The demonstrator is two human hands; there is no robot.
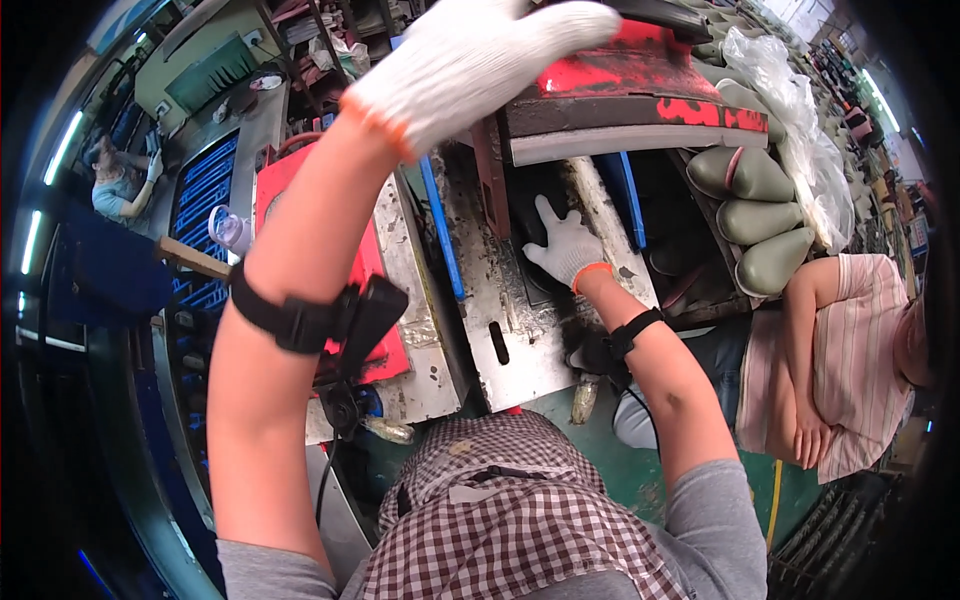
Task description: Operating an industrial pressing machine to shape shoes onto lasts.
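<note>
My left hand (455, 75), in a white knit glove with an orange cuff, is raised at the top beside the red machine head (625, 70). One digit stretches right across the machine's face; the other fingertips are partly cut off by the picture's edge, and nothing shows in its grasp. Beneath the machine's pale lower bar (640, 143), my right hand (566, 248), gloved alike, lies with fingers spread on a dark flat piece (540, 285). That piece rests on the worn metal bed (510, 365), between two blue guide strips (441, 228).
Olive-green shoe lasts (760, 222) and clear plastic sheeting (800, 130) fill a rack at right. A person in a striped shirt (850, 370) is close on that side. A red machine part (385, 330) stands left of the bed. Another person (122, 185) works farther left.
</note>
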